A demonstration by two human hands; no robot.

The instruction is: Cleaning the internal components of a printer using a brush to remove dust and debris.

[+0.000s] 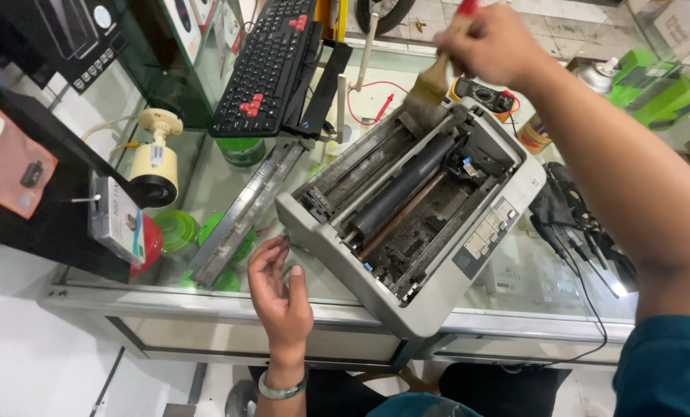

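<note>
Printer (414,224) lies opened on glass surface (206,185); right hand (491,42) clamped on brush (431,81), bristles angled into dusty far corner; left hand (279,289) loose, empty, near printer's corner.

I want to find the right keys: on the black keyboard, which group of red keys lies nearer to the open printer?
The lower red group, near the black keyboard's bottom end; the other red group sits higher, farther from the open printer.

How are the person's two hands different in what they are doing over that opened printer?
The right hand is raised and closed around a paintbrush, bristles at the printer's far edge; the left hand holds nothing and rests loosely at the printer's near corner. The left wrist wears a bracelet; the right shows none. Both are bare.
</note>
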